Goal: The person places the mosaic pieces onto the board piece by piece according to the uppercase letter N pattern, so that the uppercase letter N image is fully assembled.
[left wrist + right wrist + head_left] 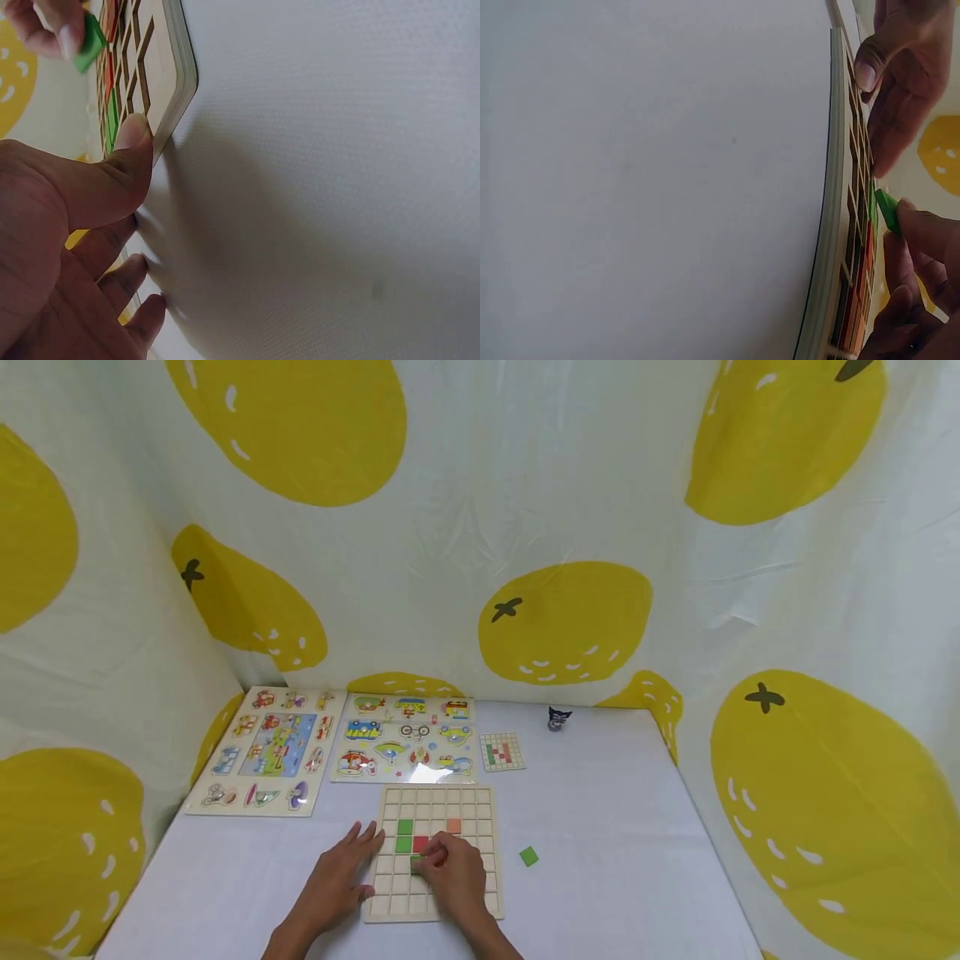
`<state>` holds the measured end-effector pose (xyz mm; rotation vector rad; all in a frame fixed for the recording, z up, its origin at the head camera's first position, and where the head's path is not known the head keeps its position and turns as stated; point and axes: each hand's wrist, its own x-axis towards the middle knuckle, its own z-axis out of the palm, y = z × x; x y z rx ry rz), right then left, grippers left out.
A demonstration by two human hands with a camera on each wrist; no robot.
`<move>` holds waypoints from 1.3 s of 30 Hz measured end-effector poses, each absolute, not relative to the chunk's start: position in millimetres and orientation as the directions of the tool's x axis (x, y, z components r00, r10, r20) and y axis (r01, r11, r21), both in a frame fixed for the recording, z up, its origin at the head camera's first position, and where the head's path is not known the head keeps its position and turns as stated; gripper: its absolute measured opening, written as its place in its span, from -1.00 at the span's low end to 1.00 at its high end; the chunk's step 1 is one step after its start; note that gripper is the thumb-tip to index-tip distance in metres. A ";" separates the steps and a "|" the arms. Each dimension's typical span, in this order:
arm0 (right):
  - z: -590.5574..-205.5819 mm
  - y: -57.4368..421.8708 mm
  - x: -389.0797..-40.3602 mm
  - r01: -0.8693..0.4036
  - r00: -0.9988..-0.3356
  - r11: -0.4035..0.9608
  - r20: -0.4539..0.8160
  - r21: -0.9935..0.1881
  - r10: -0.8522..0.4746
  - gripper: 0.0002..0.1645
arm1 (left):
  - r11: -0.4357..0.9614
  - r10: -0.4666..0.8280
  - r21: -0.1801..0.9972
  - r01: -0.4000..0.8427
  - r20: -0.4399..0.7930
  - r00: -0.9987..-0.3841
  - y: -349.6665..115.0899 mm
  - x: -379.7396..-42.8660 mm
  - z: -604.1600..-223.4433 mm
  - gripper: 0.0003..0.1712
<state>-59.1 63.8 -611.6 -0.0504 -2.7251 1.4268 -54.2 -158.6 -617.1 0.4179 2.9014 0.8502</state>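
Note:
A wooden grid board (399, 905) lies flat on the white-covered table in the head view. Between thumb and fingertips, my right hand (459, 878) pinches a green square tile (888, 210), held tilted just over the board's middle. My left hand (335, 880) rests at the board's left side with fingers spread, its thumb (132, 133) on the rim. Set in the grid are an upper green tile (405, 827), a lower green tile (403, 844), a red tile (421, 842) and an orange tile (453, 825). My right hand hides part of the grid.
A loose green tile (528, 857) lies right of the board. Behind it is a small pattern card (502, 752) with coloured squares. Two picture puzzles, a left one (202, 789) and a vehicle one (390, 727), lie toward the back. A small dark figurine (557, 718) stands near the curtain (435, 568).

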 end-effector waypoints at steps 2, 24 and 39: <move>-612.4 58.5 -61.6 -0.016 -0.997 0.592 0.056 -0.806 0.049 -0.73 | 0.807 0.287 0.538 0.243 0.003 -0.958 -158.5 -54.9 -616.7 0.05; -616.2 30.4 -72.7 -0.035 -0.998 0.771 0.057 -0.635 0.002 -0.76 | 0.817 0.288 0.522 0.245 -0.002 -0.958 -160.1 -56.0 -615.0 0.05; -599.9 86.5 -69.5 0.024 -0.993 0.659 0.059 -0.752 0.103 -0.74 | 0.815 0.272 0.539 0.212 -0.034 -0.962 -157.8 -54.6 -617.7 0.06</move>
